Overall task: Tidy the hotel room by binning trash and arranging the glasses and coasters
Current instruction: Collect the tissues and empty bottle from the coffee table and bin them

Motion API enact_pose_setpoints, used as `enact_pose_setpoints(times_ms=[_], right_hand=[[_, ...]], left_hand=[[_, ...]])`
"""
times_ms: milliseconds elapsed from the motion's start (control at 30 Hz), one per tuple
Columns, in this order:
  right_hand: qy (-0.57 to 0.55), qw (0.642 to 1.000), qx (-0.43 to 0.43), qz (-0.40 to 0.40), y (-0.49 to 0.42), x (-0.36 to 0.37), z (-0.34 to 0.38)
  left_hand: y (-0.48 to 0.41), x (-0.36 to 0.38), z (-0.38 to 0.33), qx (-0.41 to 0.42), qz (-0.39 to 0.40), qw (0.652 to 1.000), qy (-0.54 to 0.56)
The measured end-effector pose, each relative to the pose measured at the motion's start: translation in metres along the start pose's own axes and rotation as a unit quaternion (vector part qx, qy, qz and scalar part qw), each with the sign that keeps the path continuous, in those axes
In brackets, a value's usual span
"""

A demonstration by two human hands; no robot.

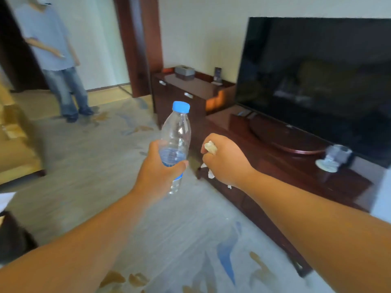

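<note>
Left hand point(157, 166) curled round lower part of bottle point(177, 132); bottle upright, blue cap on, a little water inside, held in air over carpet point(190, 229) off front-left corner of stand point(275, 166). Right hand point(224, 159) fisted on crumpled paper point(210, 147), white bits poking out above and below fist. Glass point(336, 156) on coaster point(323, 166) near front edge of stand, toward right end, before TV point(317, 70); blurred, contents not readable. Risks, as judged: loose bits below fist likely to drop on carpet on any slackening of grip; bottle gripped low, so top-heavy tilt possible, spill unlikely with cap on; both hands full, none free for a bin lid; glass close to front edge, exposed to a knock from right forearm in passing. Count: hands 2; bottle 1; paper wad 1, perhaps several pieces, cannot tell; glass 1; coaster 1; bin 0 in view.
</note>
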State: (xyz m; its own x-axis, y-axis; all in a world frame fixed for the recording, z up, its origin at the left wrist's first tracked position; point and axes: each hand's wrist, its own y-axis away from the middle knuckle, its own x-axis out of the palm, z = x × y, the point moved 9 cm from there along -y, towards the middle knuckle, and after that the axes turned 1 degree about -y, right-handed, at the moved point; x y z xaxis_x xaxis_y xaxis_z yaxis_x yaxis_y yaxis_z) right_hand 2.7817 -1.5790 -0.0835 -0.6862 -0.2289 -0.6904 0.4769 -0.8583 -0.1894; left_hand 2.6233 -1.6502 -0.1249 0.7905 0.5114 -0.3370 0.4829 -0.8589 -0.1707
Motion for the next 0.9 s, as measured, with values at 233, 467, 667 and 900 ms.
enact_pose_setpoints(times_ms=[233, 467, 667, 900], right_hand=[[0.015, 0.988, 0.112, -0.101, 0.055, -0.121, -0.109], [0.038, 0.955, 0.219, -0.194, 0.104, -0.198, -0.192], [0.045, 0.909, 0.309, -0.276, 0.145, -0.253, -0.231], [0.082, 0.849, 0.388, -0.348, 0.202, -0.300, -0.258]], left_hand=[[0.004, 0.151, -0.063, 0.055, 0.119, 0.991, 0.016], [0.014, 0.283, -0.099, 0.099, 0.254, 0.962, 0.018], [0.020, 0.379, -0.132, 0.141, 0.364, 0.919, 0.044], [0.051, 0.467, -0.168, 0.173, 0.478, 0.858, 0.070]])
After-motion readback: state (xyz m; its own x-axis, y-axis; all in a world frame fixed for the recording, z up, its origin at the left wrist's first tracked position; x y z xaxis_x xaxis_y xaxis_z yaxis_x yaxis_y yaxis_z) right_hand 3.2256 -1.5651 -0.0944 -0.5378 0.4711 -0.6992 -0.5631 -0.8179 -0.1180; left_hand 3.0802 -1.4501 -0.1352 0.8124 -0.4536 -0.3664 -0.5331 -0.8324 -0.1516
